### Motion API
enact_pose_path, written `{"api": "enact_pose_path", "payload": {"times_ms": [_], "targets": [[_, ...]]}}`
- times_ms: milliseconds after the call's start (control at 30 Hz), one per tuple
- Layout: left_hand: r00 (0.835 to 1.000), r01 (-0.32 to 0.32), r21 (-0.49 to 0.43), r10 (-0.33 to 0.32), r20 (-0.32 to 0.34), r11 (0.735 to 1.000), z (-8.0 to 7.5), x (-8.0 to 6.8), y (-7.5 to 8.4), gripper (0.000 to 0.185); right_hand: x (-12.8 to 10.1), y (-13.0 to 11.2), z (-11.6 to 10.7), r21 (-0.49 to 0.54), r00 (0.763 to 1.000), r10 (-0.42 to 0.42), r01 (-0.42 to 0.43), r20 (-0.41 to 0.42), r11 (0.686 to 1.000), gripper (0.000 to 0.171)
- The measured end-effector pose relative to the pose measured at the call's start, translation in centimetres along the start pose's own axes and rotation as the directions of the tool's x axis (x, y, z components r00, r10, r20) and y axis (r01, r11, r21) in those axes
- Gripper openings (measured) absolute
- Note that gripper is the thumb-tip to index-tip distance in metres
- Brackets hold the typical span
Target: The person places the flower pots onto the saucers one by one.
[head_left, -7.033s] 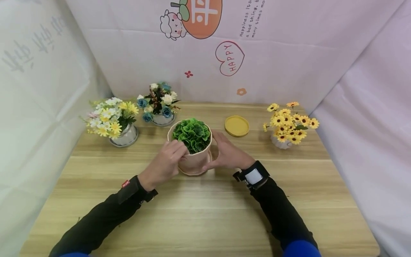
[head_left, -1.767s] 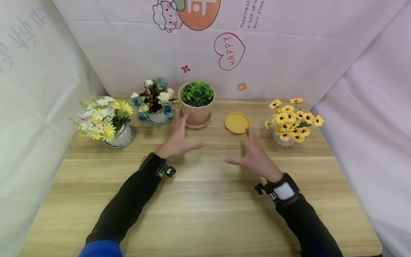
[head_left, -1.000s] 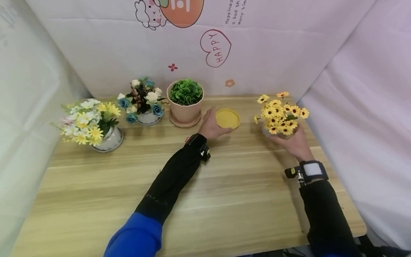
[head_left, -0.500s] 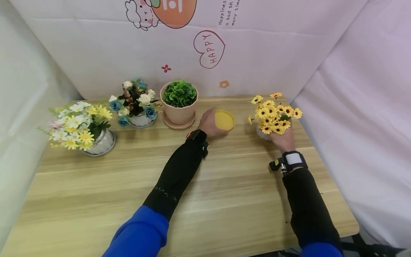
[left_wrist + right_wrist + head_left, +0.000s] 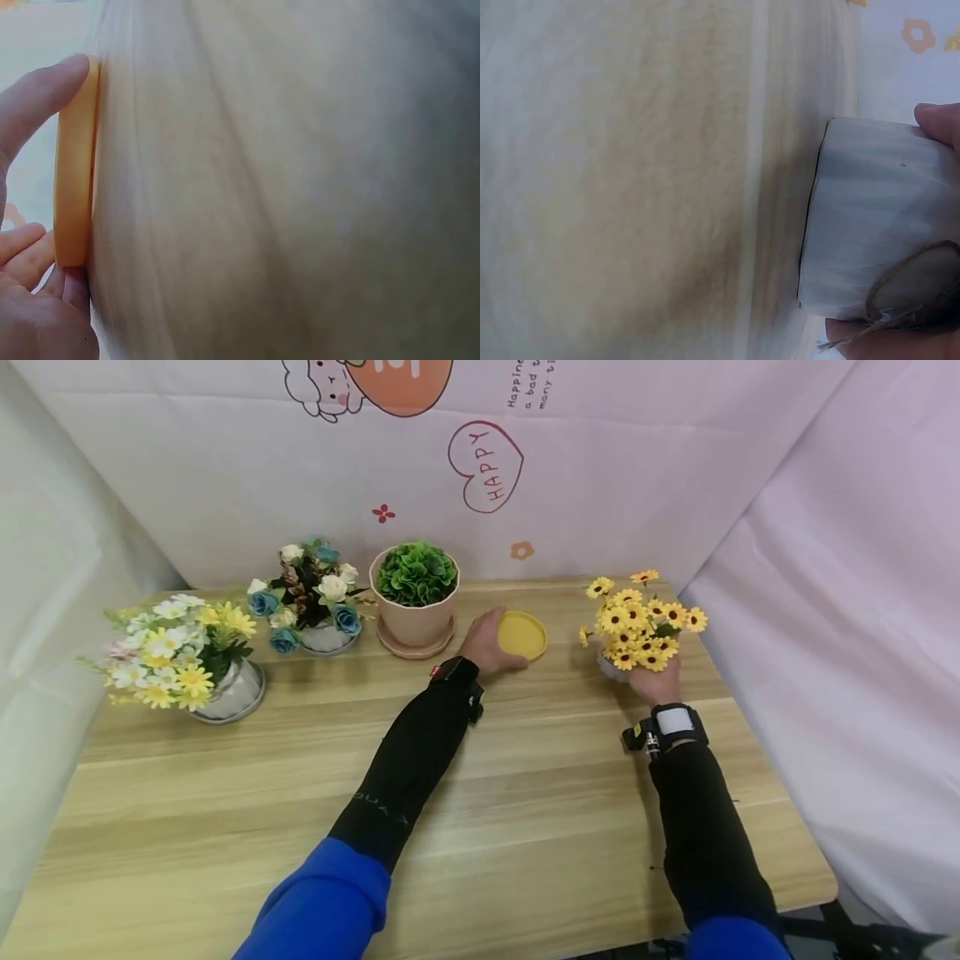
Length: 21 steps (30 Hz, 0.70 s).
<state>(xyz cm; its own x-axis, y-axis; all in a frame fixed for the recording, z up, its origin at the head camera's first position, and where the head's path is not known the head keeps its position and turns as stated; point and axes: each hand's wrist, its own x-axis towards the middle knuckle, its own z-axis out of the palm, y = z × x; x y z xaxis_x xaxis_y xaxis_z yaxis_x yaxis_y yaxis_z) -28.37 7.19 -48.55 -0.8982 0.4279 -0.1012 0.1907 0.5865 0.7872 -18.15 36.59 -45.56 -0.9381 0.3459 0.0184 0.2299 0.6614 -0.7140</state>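
Note:
My left hand holds a round yellow plant saucer between thumb and fingers. The left wrist view shows the saucer edge-on against the wood, with the thumb at one end and fingertips at the other. Over to the right, my right hand grips a small pale flowerpot of yellow daisy-like flowers, whose blooms cover most of the fingers. Seen from the right wrist, the pot has a twine bow on its side; its base is near the tabletop.
A pink pot with green foliage stands on its own saucer left of my left hand. Farther left are a pot of blue and white roses and a grey pot of white and yellow flowers. A printed cloth hangs behind the wooden table.
The pink pot has gone to the back of the table and both hands have left it. My left hand has taken hold of the yellow saucer, my right hand the yellow flowers' pot.

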Motion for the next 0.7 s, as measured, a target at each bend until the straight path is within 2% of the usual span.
{"api": "enact_pose_path", "payload": {"times_ms": [300, 700], "targets": [[1.000, 0.001, -0.022, -0.001, -0.002, 1.000, -0.03, -0.09, -0.02, 0.114, -0.16, -0.17, 0.09, 0.027, 1.000, 0.026, -0.026, 0.000, 0.999, 0.067], [1.000, -0.002, -0.013, 0.002, 0.024, 1.000, -0.24, -0.56, -0.10, 0.114, -0.39, -0.20, -0.05, 0.034, 1.000, 0.012, -0.012, 0.006, 0.999, 0.067]]}}
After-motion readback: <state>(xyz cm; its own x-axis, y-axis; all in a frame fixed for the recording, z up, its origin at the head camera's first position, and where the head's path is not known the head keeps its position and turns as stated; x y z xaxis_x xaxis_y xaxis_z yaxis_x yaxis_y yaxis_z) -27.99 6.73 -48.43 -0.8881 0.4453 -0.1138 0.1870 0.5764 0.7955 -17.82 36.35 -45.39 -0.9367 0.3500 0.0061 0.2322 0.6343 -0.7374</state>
